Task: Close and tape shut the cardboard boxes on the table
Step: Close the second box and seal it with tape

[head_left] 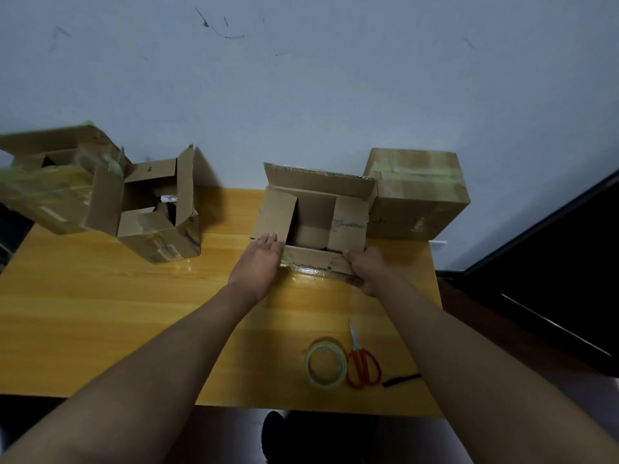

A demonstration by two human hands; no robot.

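While open box [315,212] sits dead ahead, left hand [258,262] presses flat on left flap [275,214]; right hand [366,267] grips near flap [315,259], long edge crosswise.

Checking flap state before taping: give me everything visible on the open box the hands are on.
The open box is plain brown corrugated cardboard, worn, with old tape residue. It stands upright at the far middle of the yellow wooden table, against the sealed box on its right. The far flap stands up; the two side flaps are folded partly inward; the near flap hangs outward. The left hand rests flat at its near left corner; the right hand grips the near flap. Contents are not visible.
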